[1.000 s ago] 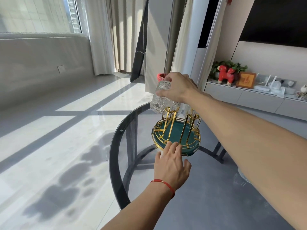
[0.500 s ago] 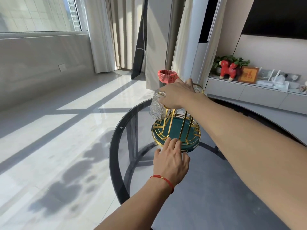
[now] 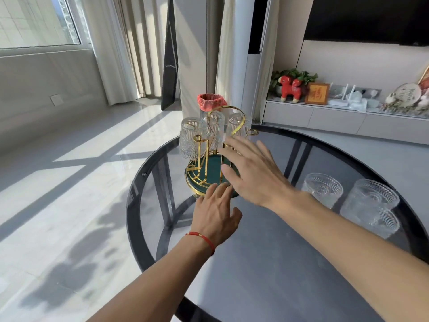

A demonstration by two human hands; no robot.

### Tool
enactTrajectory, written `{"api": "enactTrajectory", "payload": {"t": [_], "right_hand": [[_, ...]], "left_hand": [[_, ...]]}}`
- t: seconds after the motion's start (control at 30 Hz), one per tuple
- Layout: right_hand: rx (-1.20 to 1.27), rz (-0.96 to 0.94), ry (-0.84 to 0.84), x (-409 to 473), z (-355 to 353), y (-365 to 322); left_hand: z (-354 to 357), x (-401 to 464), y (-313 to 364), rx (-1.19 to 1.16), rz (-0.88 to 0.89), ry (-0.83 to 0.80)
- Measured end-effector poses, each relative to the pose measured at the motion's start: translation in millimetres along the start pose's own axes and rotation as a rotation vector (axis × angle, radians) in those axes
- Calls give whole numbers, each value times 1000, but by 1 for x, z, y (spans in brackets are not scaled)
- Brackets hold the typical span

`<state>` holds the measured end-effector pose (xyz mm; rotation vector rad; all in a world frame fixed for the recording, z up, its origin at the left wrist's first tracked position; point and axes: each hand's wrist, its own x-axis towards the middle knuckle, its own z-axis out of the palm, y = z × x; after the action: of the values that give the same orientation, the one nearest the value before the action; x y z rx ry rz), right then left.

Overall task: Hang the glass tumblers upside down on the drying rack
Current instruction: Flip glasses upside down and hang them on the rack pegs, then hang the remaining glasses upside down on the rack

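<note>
1. Left hand (image 3: 214,212) flat, fingers spread, fingertips resting on the near rim of the drying rack (image 3: 197,182); steadying it, gripping nothing.
2. Right hand (image 3: 253,173) open and empty, fingers splayed, hovering over the right part of the rack. Slightly blurred, so contact with the rack can't be told.
3. Three tumblers hang upside down on the gold pegs at the far side: left one (image 3: 191,138), middle one (image 3: 214,126), right one (image 3: 236,126).
4. Two tumblers stand on the glass table (image 3: 267,263) at right, well apart from the rack: farther one (image 3: 321,189), nearer one (image 3: 370,205). Mouth up or down is hard to read.
5. Handling, as judged: ribbed pressed glass, rigid, breakable, fairly heavy; ribs help grip. Take one round the side wall near the base, flip it, lower the mouth over a free peg. The rack looks light and tippy, so it needs holding.
6. Hidden or unclear: right hand covers the rack's right side, so free pegs there can't be counted. Clear glass overlaps the gold wire and the red bin (image 3: 211,102) behind. The near tumbler shows doubled reflections in the tabletop.
</note>
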<state>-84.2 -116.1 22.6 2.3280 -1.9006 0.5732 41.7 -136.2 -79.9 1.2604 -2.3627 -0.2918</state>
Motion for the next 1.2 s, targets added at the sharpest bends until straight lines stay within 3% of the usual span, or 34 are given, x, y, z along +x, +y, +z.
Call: {"api": "enactTrajectory", "payload": {"t": [0.13,0.33,0.5,0.63,0.73,0.97,1.03,1.13,1.2], "right_hand": [[264,138,107,-89,-7,5],[186,165,402,-178,-16,39],[194,543,697,-189,-25,76],[472,851,558,-203,-11,100],[597,928,448,-209,0,112],[560,934,480,-214,5,108],[565,793,496,-217,5,96],[602,439,401,-208,5,83],[583,318,338,-194,6,74]], "left_hand": [[4,-4,20,-149,140,-17],[8,-11,48,-296,182,-150],[18,-13,67,-302,205,-236],[25,-16,79,-354,240,-264],[29,-18,86,-394,253,-238],[27,-26,99,-558,212,-220],[22,-29,102,-706,124,-261],[12,-32,106,-953,46,-329],[8,-33,106,-1003,44,-275]]}}
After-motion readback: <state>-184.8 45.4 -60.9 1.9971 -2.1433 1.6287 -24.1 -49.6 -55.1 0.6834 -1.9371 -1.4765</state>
